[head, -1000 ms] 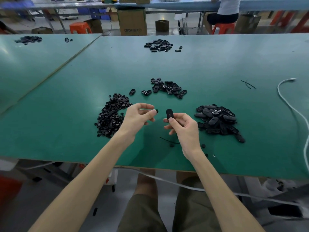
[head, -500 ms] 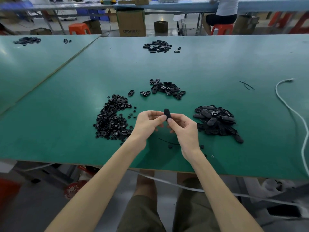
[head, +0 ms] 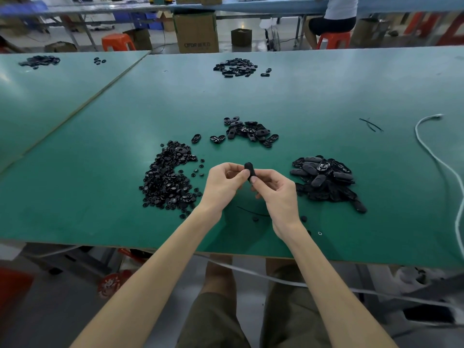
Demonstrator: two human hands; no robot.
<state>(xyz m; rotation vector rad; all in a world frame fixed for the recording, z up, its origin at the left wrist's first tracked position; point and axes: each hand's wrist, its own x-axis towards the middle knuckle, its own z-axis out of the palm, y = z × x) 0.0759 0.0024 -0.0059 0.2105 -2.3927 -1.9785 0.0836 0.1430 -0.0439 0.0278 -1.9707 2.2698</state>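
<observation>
While the left hand (head: 222, 183) and right hand (head: 277, 194) meet above the table, both pinch the black oval piece (head: 249, 170) between their fingertips.

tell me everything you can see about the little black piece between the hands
The black oval piece is small, rounded at its top end, matt and plastic-looking. It stands roughly upright above the green table. The right hand pinches its lower end; the left hand pinches its left side. Its lower part is hidden by fingers.
</observation>
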